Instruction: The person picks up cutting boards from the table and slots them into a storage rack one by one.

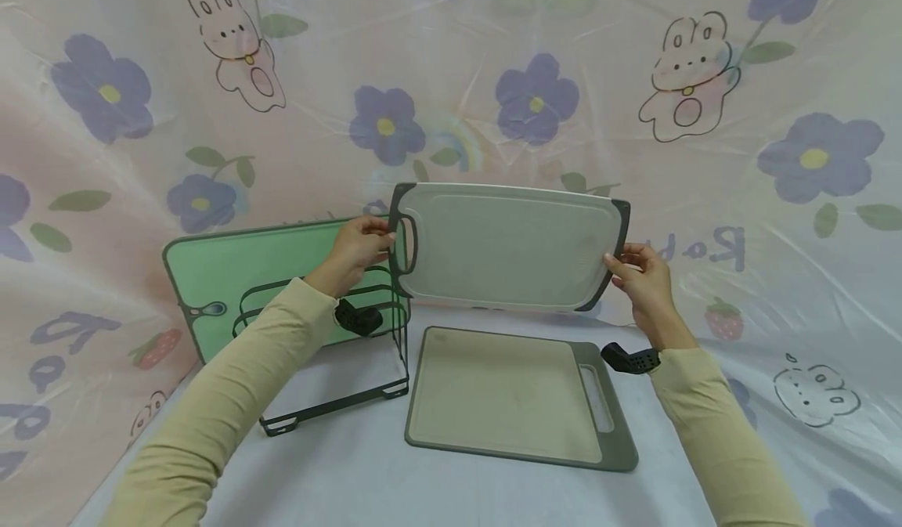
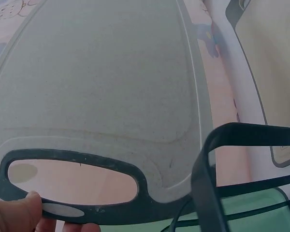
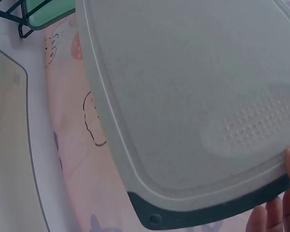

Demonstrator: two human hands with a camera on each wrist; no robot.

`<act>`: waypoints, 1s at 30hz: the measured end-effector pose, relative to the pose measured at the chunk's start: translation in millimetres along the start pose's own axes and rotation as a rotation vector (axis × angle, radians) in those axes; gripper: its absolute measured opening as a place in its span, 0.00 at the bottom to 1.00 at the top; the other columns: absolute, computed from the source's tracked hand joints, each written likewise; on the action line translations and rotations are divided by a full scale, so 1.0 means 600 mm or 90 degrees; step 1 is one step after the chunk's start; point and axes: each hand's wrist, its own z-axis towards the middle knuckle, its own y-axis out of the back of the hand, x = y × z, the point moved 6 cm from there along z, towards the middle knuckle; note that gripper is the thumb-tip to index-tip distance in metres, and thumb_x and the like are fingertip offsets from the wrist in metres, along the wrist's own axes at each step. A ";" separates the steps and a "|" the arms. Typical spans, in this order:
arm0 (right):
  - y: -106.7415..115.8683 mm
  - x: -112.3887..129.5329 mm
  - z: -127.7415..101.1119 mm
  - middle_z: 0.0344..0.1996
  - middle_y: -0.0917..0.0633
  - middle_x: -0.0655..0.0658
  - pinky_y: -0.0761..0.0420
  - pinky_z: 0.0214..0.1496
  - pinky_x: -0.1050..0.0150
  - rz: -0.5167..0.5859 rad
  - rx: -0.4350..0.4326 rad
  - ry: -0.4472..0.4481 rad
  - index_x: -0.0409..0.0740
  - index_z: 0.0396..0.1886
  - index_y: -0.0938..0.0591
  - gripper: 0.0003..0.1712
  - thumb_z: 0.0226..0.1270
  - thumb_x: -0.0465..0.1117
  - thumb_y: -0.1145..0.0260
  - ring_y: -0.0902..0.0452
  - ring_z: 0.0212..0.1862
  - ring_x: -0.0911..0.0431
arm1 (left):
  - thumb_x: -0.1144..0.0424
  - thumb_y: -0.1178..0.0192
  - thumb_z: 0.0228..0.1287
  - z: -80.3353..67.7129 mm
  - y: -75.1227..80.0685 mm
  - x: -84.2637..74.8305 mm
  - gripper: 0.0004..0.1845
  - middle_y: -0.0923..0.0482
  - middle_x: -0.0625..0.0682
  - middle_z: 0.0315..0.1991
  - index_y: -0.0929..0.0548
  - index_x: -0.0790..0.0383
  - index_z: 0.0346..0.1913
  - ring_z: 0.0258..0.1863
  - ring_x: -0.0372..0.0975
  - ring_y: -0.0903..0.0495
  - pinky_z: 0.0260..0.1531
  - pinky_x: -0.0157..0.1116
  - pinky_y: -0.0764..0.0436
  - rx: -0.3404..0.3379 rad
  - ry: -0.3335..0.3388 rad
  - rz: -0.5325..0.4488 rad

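Note:
Both hands hold a grey cutting board [image 1: 507, 249] with dark green ends, raised above the table with its face toward me. My left hand [image 1: 358, 247] pinches the handle end, thumb on the dark rim beside the oval handle hole, as the left wrist view shows. At the opposite end my right hand [image 1: 644, 280] grips the dark edge [image 3: 217, 215], near a patch of raised bumps. Left of the board stands a black wire rack [image 1: 338, 409], with a green cutting board [image 1: 268, 253] upright in it. The rack's near frame overlaps the grey board's corner in the left wrist view.
A beige cutting board [image 1: 507, 394] with a green-grey handle end lies flat on the white tabletop [image 1: 338, 480], right of the rack. Behind everything hangs a curtain [image 1: 465, 57] printed with rabbits and purple flowers. A black wrist camera [image 1: 630, 359] sits on the right wrist.

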 end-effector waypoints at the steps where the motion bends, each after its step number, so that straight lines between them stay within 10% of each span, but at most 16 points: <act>1: -0.003 0.000 0.001 0.38 0.29 0.49 0.24 0.35 0.74 0.001 0.001 0.002 0.49 0.38 0.24 0.09 0.65 0.33 0.33 0.30 0.37 0.62 | 0.71 0.45 0.71 0.001 0.002 0.001 0.17 0.30 0.53 0.43 0.29 0.70 0.60 0.43 0.43 0.26 0.55 0.45 0.25 0.000 0.002 -0.003; 30: -0.090 -0.010 0.020 0.38 0.26 0.50 0.26 0.50 0.60 -0.072 0.052 0.012 0.43 0.42 0.25 0.10 0.67 0.39 0.32 0.29 0.41 0.61 | 0.70 0.46 0.72 -0.018 0.089 0.003 0.18 0.31 0.51 0.45 0.31 0.68 0.62 0.44 0.39 0.25 0.55 0.39 0.25 -0.016 0.023 0.012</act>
